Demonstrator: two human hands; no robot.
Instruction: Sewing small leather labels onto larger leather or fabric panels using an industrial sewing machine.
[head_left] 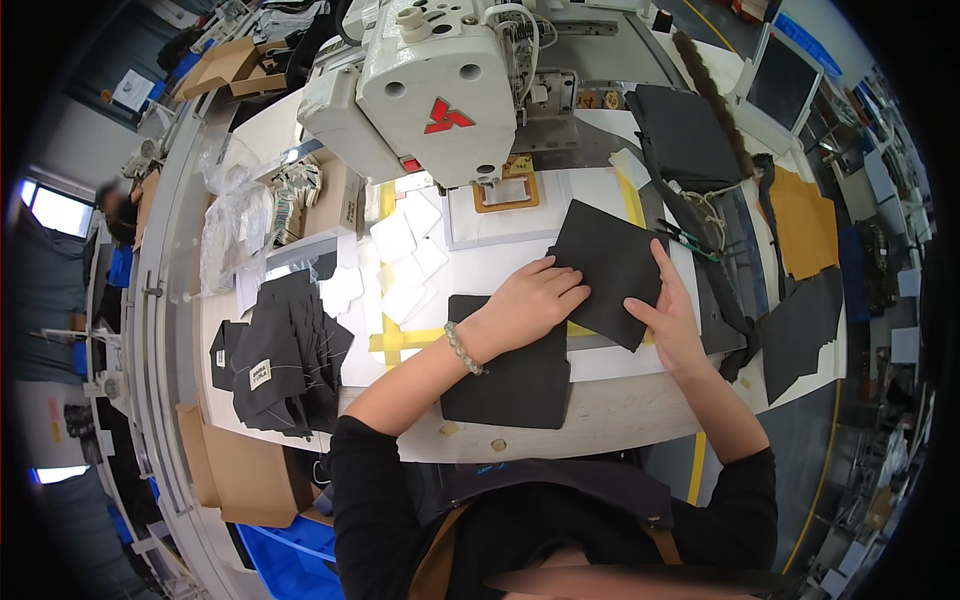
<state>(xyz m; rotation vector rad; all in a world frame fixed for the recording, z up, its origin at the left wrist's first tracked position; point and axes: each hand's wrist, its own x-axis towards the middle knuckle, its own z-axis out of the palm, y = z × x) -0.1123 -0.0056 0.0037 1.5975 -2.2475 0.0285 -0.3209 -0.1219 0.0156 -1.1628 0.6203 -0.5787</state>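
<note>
Both my hands are at a dark fabric panel [605, 262], tilted above the white work plate in front of the sewing machine. My left hand [532, 305] has its fingers bent over the panel's left edge; its thumb is hidden. On the right edge, my right hand [670, 318] grips with the thumb on top and the fingers along the side. Beneath my left forearm lies a second dark fabric panel [515, 392], partly covered. The white sewing machine head [435, 95] stands just beyond, over a small tan clamp frame [506, 193].
To the left are a pile of dark labelled fabric pieces [285, 365], white paper-like pieces [408, 245] and an open box of labels [318, 195]. Green-handled snips [688, 240], folded dark fabric [685, 140] and mustard fabric [803, 222] lie on the right. A blue bin [285, 560] sits below the table.
</note>
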